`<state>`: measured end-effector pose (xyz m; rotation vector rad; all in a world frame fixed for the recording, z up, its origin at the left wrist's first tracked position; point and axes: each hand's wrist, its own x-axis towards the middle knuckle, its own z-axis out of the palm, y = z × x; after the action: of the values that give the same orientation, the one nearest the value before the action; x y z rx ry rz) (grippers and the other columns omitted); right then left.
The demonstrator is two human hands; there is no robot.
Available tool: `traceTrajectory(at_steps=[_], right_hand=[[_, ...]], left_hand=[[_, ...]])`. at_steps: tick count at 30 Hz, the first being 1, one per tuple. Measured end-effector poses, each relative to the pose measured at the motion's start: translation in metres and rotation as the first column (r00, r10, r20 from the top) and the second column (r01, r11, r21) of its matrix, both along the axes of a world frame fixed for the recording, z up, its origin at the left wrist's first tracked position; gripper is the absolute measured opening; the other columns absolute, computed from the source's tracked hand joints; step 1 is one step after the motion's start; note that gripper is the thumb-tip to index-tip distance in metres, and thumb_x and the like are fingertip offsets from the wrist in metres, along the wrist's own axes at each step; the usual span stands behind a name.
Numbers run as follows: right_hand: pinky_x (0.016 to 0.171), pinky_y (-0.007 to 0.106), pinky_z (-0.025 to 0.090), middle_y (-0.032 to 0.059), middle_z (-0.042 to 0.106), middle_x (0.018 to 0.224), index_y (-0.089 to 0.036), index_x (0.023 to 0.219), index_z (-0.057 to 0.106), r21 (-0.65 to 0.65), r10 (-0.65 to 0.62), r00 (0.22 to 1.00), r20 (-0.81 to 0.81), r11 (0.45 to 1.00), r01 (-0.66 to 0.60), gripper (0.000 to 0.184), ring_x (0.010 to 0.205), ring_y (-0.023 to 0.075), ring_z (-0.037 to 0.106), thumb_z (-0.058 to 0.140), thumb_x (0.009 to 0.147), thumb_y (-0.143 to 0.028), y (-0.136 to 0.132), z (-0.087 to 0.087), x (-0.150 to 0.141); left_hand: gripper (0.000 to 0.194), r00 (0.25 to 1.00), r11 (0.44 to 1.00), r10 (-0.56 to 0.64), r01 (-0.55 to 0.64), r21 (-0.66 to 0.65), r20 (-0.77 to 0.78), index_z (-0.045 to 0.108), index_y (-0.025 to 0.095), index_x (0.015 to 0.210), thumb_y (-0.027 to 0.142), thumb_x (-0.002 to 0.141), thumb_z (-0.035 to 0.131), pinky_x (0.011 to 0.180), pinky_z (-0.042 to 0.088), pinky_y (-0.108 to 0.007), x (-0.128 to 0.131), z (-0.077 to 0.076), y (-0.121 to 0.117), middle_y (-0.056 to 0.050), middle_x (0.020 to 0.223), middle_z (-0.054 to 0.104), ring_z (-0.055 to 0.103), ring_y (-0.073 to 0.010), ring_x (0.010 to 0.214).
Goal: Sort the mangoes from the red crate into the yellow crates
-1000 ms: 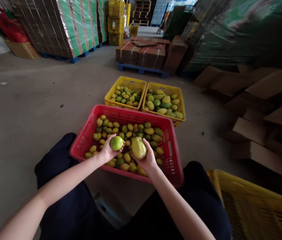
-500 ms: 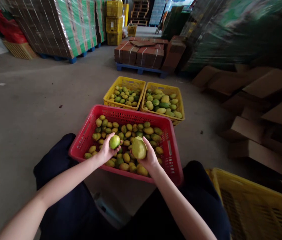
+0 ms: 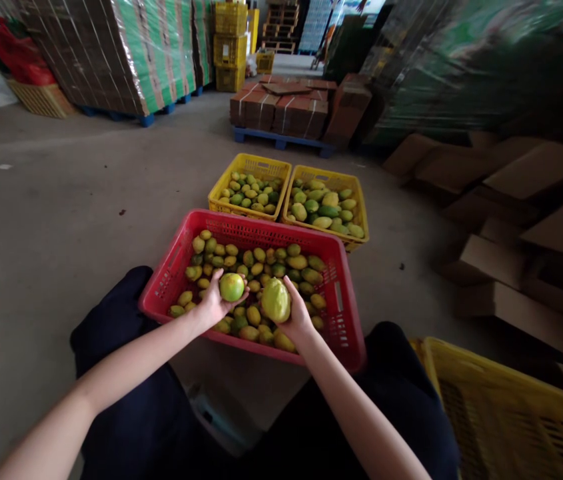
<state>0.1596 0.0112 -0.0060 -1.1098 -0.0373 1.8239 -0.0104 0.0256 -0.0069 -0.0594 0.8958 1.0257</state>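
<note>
The left hand (image 3: 216, 304) is curled around a small green lemon (image 3: 232, 287), and the right hand (image 3: 299, 316) around a larger, ribbed yellow-green lemon (image 3: 276, 301). Both are held above the red crate (image 3: 271, 228), where many loose lemons (image 3: 297, 262) lie. It is better to grip lightly, turn each fruit slowly, and stay low, because a dropped one could bruise.

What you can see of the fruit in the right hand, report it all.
The fruit is yellow-green and plump, longer than wide, its skin lumpy, faintly ridged and slightly glossy. The right hand holds it over the red crate, long axis roughly upright in the picture, thumb along its right side. Its underside is hidden.
</note>
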Motion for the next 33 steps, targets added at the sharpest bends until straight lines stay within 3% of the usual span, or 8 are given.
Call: traceTrajectory(at_steps=[5,12,16,20,25,29,33], right_hand=[[0.044,0.027,0.055,-0.0012,0.069,0.061,-0.02,0.08,0.061,0.018,-0.006,0.997,0.071,1.0,0.005,0.009,0.046,0.0152,0.064,0.065,0.08,-0.028,0.005,0.0,0.003],[0.045,0.026,0.055,0.001,0.07,0.062,-0.02,0.083,0.061,-0.091,-0.023,0.995,0.094,0.995,0.032,0.017,0.054,0.0163,0.067,0.056,0.086,-0.035,0.005,0.004,0.01],[0.047,0.025,0.055,-0.0003,0.072,0.066,-0.02,0.087,0.064,-0.098,-0.042,0.993,0.111,0.994,0.053,0.015,0.054,0.0147,0.067,0.06,0.085,-0.034,0.005,0.002,0.009],[0.051,0.027,0.058,-0.0036,0.07,0.063,-0.022,0.085,0.062,-0.098,-0.098,0.991,0.095,0.989,0.107,0.015,0.052,0.0138,0.066,0.061,0.084,-0.037,0.011,-0.005,0.002],[0.048,0.028,0.056,-0.0006,0.07,0.064,-0.021,0.084,0.061,-0.077,0.0,1.0,0.026,0.997,0.002,0.022,0.054,0.016,0.066,0.061,0.081,-0.043,0.013,-0.006,-0.007],[0.045,0.026,0.053,-0.002,0.069,0.063,-0.022,0.084,0.062,-0.076,-0.015,1.0,0.015,0.997,0.016,0.014,0.052,0.0154,0.065,0.062,0.082,-0.036,0.005,-0.002,-0.011],[0.045,0.026,0.053,-0.0015,0.071,0.067,-0.021,0.084,0.064,-0.054,-0.003,1.0,-0.027,0.999,0.001,0.019,0.053,0.0149,0.065,0.058,0.085,-0.039,-0.002,-0.003,-0.014]], left_hand=[[0.014,0.991,0.999,0.034,-0.031,0.022,-0.126,0.059,0.015,0.089,0.028,0.083,0.062,0.053,0.058,-0.025,0.0,0.01,0.0,-0.002,0.068,0.065,0.066,-0.015,0.057],[0.034,0.995,0.999,-0.012,0.016,0.037,-0.102,0.06,0.011,0.08,0.038,0.091,0.043,0.04,0.046,-0.02,-0.01,0.007,0.006,-0.008,0.065,0.066,0.062,-0.0146,0.051],[0.03,0.998,1.0,-0.002,0.002,0.0,-0.062,0.061,0.011,0.09,0.03,0.095,0.038,0.05,0.054,-0.024,-0.003,0.011,0.005,-0.007,0.069,0.067,0.067,-0.0169,0.062],[0.023,0.998,0.997,0.027,-0.032,-0.068,-0.065,0.058,0.014,0.094,0.033,0.094,0.046,0.062,0.06,-0.031,0.004,0.009,0.004,-0.006,0.076,0.067,0.068,-0.0184,0.073],[0.017,0.995,0.999,0.038,-0.04,-0.017,-0.097,0.057,0.015,0.089,0.029,0.082,0.065,0.058,0.06,-0.027,0.004,0.001,0.004,-0.002,0.07,0.064,0.065,-0.0132,0.06],[0.024,0.992,0.993,-0.096,0.089,-0.081,-0.079,0.057,0.014,0.082,0.038,0.085,0.058,0.041,0.053,-0.022,0.002,-0.003,0.004,-0.005,0.063,0.065,0.064,-0.0152,0.05],[0.033,0.983,0.975,-0.171,0.161,-0.152,-0.058,0.058,0.014,0.077,0.041,0.091,0.044,0.039,0.053,-0.027,0.003,-0.005,0.001,-0.004,0.057,0.064,0.064,-0.0175,0.047]])
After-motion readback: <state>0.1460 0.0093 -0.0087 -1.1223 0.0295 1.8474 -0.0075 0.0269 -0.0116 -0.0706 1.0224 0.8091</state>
